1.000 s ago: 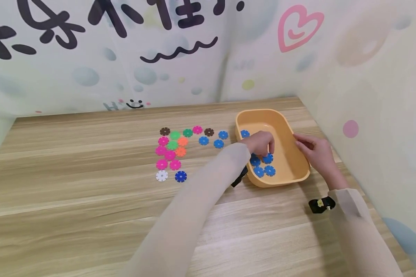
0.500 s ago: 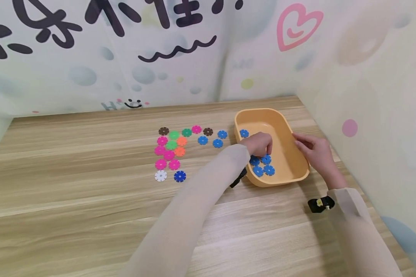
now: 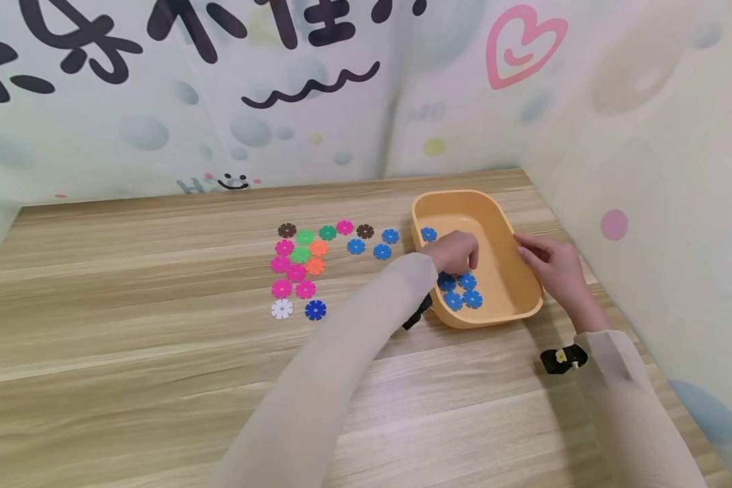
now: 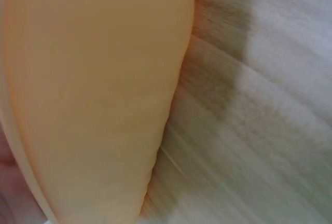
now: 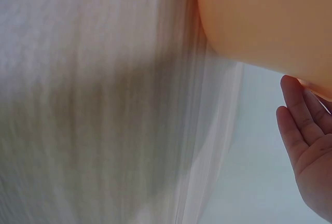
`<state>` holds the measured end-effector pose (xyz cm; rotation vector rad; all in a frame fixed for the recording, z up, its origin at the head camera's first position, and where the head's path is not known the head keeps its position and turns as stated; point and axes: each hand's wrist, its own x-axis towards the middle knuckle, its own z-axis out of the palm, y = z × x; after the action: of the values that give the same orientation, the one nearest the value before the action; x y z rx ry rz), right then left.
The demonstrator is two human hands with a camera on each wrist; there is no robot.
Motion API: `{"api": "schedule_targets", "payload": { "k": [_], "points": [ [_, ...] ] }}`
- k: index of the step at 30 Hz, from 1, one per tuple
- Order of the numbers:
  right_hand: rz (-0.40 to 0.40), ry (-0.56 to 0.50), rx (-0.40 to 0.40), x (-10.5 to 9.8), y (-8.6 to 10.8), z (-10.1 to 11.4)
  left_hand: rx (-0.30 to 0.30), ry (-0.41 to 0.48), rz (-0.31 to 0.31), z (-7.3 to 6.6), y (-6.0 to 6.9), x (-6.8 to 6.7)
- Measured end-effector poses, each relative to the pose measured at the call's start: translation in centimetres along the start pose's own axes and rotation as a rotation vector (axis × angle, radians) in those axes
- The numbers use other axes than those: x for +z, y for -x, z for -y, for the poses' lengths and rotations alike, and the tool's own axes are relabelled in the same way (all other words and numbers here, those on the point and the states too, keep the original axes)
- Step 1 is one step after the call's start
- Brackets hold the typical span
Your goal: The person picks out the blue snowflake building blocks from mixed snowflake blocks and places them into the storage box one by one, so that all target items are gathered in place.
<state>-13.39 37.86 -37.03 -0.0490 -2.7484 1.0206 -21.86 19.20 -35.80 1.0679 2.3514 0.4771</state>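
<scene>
In the head view my left hand (image 3: 454, 253) reaches over the near-left rim into an orange plastic bin (image 3: 512, 291). Its fingers bend down above several blue notched snowflake discs (image 3: 472, 299) on the bin floor; the fingertips are hidden, so I cannot tell whether they pinch one. Another blue disc (image 3: 428, 234) lies farther back in the bin. My right hand (image 3: 552, 266) holds the bin's right rim between thumb and fingers. In the right wrist view, fingers (image 5: 295, 99) rest along the bin's outer wall. The left wrist view is mostly filled by the bin's side (image 4: 104, 99).
Left of the bin, pink discs (image 3: 295, 272), green discs (image 3: 305, 237), orange discs, brown discs, a white disc (image 3: 282, 309) and a dark blue disc (image 3: 315, 310) lie flat on the wooden table (image 3: 128, 325). Three lighter blue discs (image 3: 382, 252) lie nearest the bin. Printed walls stand behind and at right.
One blue disc under my left fingers has shifted slightly left within the bin. Both hands stay in nearly the same place; the head view has drifted a little.
</scene>
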Motion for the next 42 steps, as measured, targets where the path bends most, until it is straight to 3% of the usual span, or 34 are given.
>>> {"api": "schedule_targets", "payload": {
  "k": [9, 14, 20, 24, 28, 42],
  "points": [
    [0.006, -0.014, -0.001, 0.0, -0.1, 0.1, 0.174, 0.022, -0.085, 0.7, 0.5, -1.7],
    [0.012, -0.011, 0.002, -0.1, 0.0, 0.1, 0.254, 0.086, -0.145, 1.1, 2.5, -3.1],
    [0.013, -0.017, -0.005, 0.0, 0.0, 0.1, 0.294, 0.185, -0.212, 2.2, 5.1, -4.2],
    [0.014, -0.017, -0.010, 0.0, 0.1, 0.1, 0.278, 0.286, -0.243, 3.5, 6.8, -4.5],
    [0.019, -0.012, -0.018, -0.1, 0.1, 0.1, 0.235, 0.330, -0.275, 5.4, 8.3, -4.4],
    [0.016, -0.020, -0.033, 0.0, 0.1, 0.1, 0.006, 0.456, -0.316, 13.3, 12.0, -3.6]
  ]
}}
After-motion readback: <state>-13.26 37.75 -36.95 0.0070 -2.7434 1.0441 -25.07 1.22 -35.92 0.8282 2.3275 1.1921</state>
